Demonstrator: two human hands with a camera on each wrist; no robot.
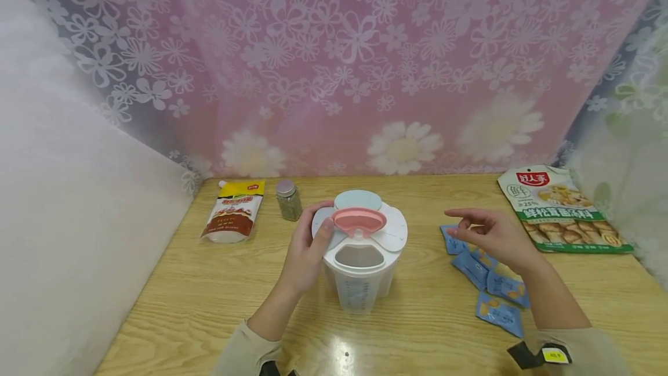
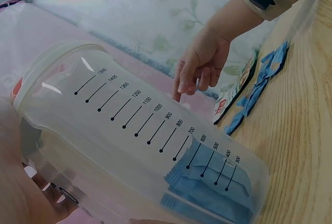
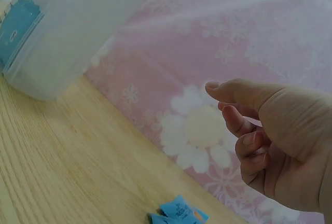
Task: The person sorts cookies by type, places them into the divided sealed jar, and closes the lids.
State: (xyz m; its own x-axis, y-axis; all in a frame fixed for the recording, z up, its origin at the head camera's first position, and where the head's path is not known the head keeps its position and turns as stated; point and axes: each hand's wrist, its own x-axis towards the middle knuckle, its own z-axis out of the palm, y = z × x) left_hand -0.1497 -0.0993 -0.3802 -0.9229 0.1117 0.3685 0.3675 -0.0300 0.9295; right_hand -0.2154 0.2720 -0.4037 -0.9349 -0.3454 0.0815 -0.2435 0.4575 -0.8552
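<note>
The sachets [image 1: 471, 270], lying right of the container [image 1: 361, 274], were judged light, soft and slick, best pinched at a crimped edge. The left hand [image 1: 308, 245] gripped the container's upper side; the right hand [image 1: 496, 238] hung above the sachets, empty, loosely bent. The table [image 1: 209, 306] held one container, at least five loose sachets, two pouches [image 1: 569, 213] and one jar [image 1: 289, 202].
</note>
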